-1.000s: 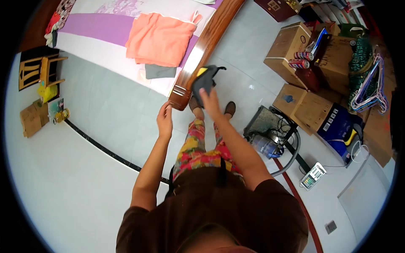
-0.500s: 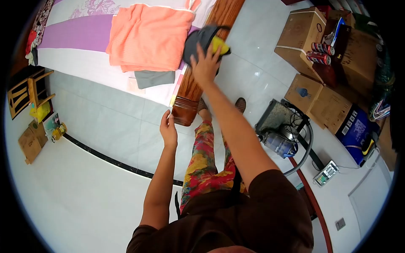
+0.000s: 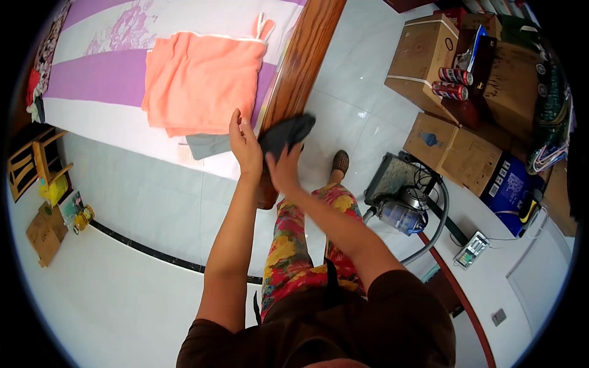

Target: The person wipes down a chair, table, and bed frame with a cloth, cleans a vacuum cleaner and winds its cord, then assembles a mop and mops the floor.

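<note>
Two bare hands close together at the bed end; right hand (image 3: 283,170) with fingers spread against the near side of a black cloth item (image 3: 287,132), maybe a cap; too blurry to tell if gripping or just pressing; left hand (image 3: 245,150) partly open, thumb side up, fingers a little bent, right beside the same item; hard to tell if touching.

Just changed: black cloth item nearer to the end of the wooden bed rail (image 3: 307,55) than a moment ago, and no yellow patch in sight now; so, most likely, in the middle of being moved or turned, not set down for good.

Left arm reaching almost straight ahead; right arm slanting in across the flowery pants (image 3: 285,257), elbow a bit bent.

Past the fingers, a folded orange towel (image 3: 202,86) on the striped bed sheet (image 3: 123,76); a gray cloth (image 3: 208,146) poking out from under the towel's near edge; off to the right, a vacuum cleaner (image 3: 402,214) on the floor, and farther up, cardboard boxes (image 3: 420,52) with red cans (image 3: 451,91) close by; far left, a wooden chair (image 3: 40,159).
</note>
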A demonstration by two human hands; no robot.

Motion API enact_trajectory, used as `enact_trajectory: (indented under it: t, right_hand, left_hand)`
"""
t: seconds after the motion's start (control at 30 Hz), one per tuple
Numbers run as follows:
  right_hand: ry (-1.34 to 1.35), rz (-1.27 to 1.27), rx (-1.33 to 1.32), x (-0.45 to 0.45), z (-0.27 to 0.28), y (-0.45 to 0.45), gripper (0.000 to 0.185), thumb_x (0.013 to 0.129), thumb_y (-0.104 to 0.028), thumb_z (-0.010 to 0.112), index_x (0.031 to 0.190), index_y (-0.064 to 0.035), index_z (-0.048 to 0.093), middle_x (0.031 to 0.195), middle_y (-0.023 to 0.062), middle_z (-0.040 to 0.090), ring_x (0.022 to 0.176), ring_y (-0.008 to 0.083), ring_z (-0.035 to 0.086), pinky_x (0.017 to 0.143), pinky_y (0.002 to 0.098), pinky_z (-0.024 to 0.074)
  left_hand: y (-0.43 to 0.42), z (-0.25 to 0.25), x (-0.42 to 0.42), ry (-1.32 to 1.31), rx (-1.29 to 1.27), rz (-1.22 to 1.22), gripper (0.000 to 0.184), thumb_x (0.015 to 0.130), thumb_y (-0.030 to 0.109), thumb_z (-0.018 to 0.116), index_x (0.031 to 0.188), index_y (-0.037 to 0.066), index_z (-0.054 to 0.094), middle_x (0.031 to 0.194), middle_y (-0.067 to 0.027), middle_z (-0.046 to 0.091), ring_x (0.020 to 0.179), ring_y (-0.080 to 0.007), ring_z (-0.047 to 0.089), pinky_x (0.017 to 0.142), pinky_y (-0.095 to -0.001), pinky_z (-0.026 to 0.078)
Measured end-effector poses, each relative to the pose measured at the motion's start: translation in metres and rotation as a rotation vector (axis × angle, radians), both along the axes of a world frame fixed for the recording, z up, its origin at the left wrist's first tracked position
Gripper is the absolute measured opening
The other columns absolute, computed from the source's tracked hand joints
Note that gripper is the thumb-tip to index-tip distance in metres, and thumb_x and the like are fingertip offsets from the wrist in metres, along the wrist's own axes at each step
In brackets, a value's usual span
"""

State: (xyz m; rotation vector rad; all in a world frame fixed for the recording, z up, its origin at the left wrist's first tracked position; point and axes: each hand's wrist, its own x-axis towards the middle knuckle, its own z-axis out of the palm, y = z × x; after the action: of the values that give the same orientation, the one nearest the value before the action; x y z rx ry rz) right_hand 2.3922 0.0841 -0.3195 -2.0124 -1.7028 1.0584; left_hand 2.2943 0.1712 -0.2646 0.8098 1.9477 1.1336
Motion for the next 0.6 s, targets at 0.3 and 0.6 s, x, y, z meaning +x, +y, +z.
enact_trajectory:
  t: [0.3, 0.6]
  right_hand:
    - [-0.165, -0.221, 0.133, 0.009, -0.011, 0.169, 0.072, 0.087, -0.045, 0.065, 0.141, -0.0047, 0.041, 0.136, 0.0403, 0.029, 0.126, 0.0576, 0.03, 0.101, 0.0619, 0.032]
    - [-0.092, -0.202, 0.113, 0.105, -0.019, 0.486, 0.079, 0.084, -0.049, 0.067, 0.146, -0.0156, 0.034, 0.143, 0.034, 0.023, 0.132, 0.0517, 0.027, 0.101, 0.0577, 0.0376]
  left_hand:
    - [0.08, -0.012, 0.005, 0.08, -0.017, -0.067, 0.046, 0.103, 0.027, 0.041, 0.135, -0.005, 0.047, 0.137, -0.0204, 0.051, 0.127, -0.0295, 0.048, 0.107, -0.0366, 0.037]
    - [0.227, -0.049, 0.084, 0.252, 0.036, -0.233, 0.041, 0.101, 0.022, 0.043, 0.13, -0.005, 0.05, 0.132, -0.0235, 0.052, 0.124, -0.0363, 0.048, 0.105, -0.0415, 0.037]
